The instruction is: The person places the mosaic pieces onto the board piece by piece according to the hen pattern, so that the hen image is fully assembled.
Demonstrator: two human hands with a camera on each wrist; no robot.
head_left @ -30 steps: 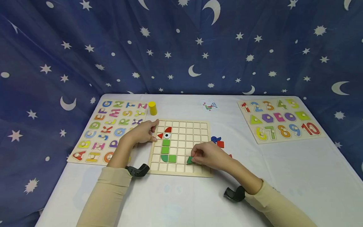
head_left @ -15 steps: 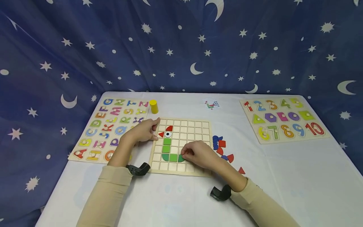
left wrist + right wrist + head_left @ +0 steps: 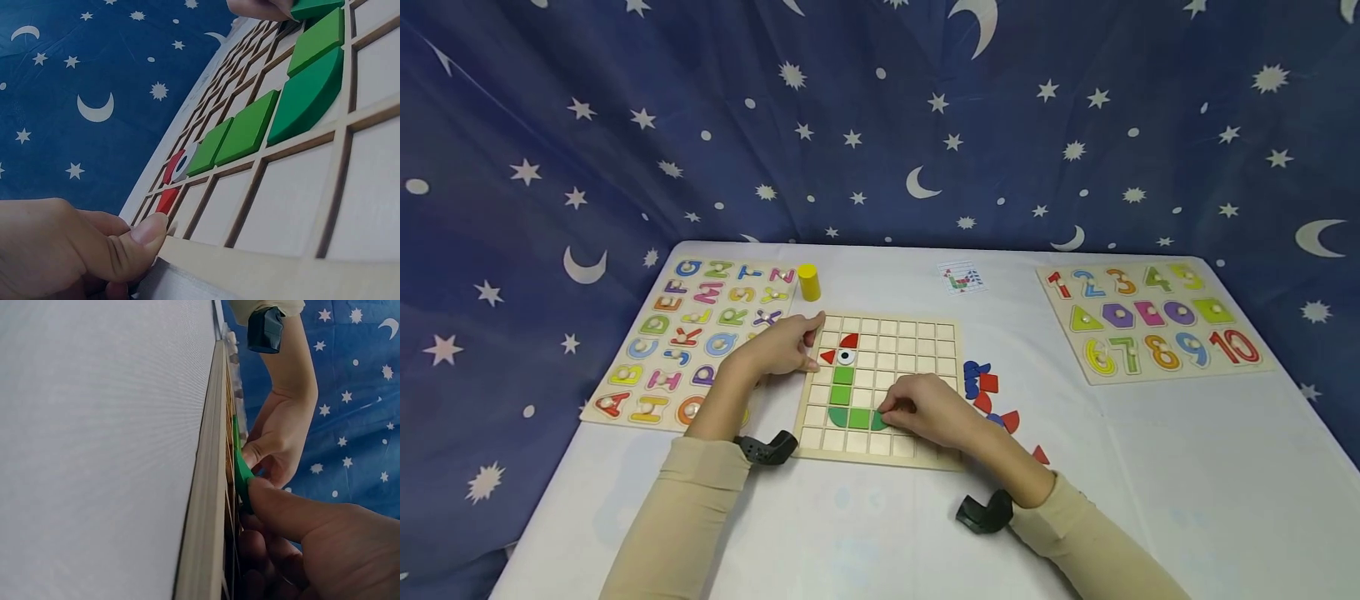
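Observation:
A wooden grid board [image 3: 906,348] lies flat on the table. Along its left edge my left hand [image 3: 777,346] holds it, the thumb on the frame beside a red triangle [image 3: 827,357]. Between thumb and fingers my right hand [image 3: 931,408] pinches a dark green quarter-circle piece [image 3: 877,421], just right of a green square [image 3: 859,418]. The right wrist view shows that piece [image 3: 242,481] tilted at the thumb tip. Set in other cells are a red quarter circle [image 3: 849,341], a round eye piece [image 3: 846,357], more green squares [image 3: 842,386] and another dark green quarter circle [image 3: 838,417].
Loose blue pieces [image 3: 972,379] and red pieces [image 3: 1011,422] lie right of the board. A letter puzzle [image 3: 651,367] stands left, a number puzzle [image 3: 1120,333] right. Behind the board are a yellow cylinder [image 3: 808,282] and a picture card [image 3: 961,277].
My right hand has moved left across the board with the green quarter circle, to the cell beside the green square, and has stayed there since half a second ago. My left hand keeps its place.

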